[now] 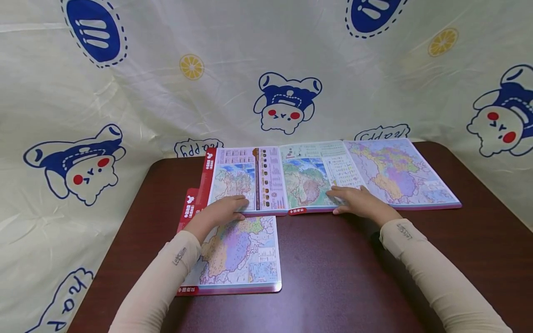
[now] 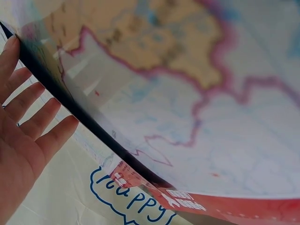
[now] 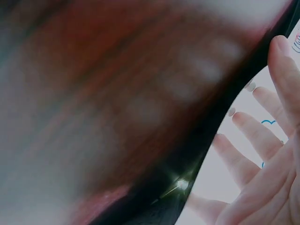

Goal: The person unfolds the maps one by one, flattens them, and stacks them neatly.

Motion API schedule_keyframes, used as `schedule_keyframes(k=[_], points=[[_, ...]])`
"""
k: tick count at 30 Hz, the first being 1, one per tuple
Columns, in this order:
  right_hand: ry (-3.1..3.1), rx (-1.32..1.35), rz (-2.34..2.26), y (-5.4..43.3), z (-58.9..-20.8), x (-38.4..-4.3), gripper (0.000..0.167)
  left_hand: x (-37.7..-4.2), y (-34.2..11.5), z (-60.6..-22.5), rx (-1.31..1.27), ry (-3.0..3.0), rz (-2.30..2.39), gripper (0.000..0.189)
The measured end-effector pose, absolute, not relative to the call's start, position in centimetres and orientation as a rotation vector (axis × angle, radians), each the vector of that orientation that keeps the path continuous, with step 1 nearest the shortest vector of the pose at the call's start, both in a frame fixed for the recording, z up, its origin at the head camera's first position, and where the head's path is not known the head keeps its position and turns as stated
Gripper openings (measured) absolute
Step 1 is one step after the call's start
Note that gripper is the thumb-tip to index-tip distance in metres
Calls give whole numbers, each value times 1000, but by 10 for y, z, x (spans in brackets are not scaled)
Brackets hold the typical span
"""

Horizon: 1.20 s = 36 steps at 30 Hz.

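My left hand (image 1: 222, 212) rests on the near edge of a printed map sheet (image 1: 235, 180) with a red left strip, at the back left. Its fingers look relaxed and spread in the left wrist view. A colourful map sheet (image 1: 237, 254) lies nearer me, under that hand, its far part covered by the back one. My right hand (image 1: 360, 202) lies on the lower right of a green relief map (image 1: 306, 178), its thumb at the near edge. In the right wrist view its fingers (image 3: 255, 136) are extended. Another colourful map (image 1: 387, 171) adjoins it at the right.
The maps lie on a dark brown table (image 1: 329, 273) with rounded back corners. Behind and at the sides hangs a pale curtain (image 1: 225, 106) with blue cartoon prints. The back maps reach close to the table's far edge.
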State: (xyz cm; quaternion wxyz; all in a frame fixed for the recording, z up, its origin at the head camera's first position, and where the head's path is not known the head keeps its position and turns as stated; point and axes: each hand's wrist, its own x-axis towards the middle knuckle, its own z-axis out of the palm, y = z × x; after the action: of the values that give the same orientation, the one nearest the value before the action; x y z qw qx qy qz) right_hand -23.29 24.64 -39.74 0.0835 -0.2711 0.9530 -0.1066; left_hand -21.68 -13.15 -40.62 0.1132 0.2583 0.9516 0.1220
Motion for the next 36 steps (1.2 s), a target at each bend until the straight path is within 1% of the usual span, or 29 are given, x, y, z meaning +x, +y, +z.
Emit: schedule_keyframes(k=[28, 31, 36], points=[[2797, -805, -377, 246, -392, -238, 59, -221, -132, -399, 640, 2762, 455, 59], [2791, -799, -373, 246, -393, -238, 60, -222, -138, -397, 628, 2764, 531, 59], [2785, -779, -370, 246, -394, -238, 60, -225, -166, -391, 505, 2837, 607, 55]])
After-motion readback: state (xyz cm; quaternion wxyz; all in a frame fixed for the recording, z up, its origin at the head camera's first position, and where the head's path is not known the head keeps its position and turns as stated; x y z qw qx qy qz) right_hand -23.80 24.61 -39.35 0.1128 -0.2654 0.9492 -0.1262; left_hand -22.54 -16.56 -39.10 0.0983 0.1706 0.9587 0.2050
